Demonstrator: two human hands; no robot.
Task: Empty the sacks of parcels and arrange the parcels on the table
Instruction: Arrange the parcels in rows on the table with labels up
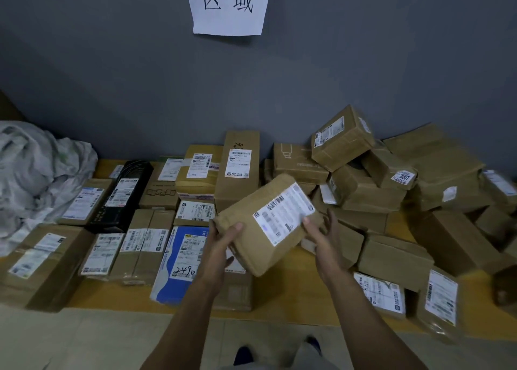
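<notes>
A brown cardboard parcel point(258, 229) with a white shipping label is tilted in the air above the yellow table point(293, 291). My left hand point(223, 241) grips its left edge, thumb on top. My right hand point(319, 229) holds its right side, thumb on the label. Rows of labelled parcels point(145, 241) lie flat on the table's left half. A loose heap of brown boxes point(391, 179) fills the right half. A crumpled grey-white sack point(36, 173) lies at the far left.
A dark grey wall stands right behind the table, with a white paper sign point(228, 4) on it. A blue and white mailer point(179, 260) lies under my left wrist. Pale floor tiles and my shoes point(243, 355) show below the table's front edge.
</notes>
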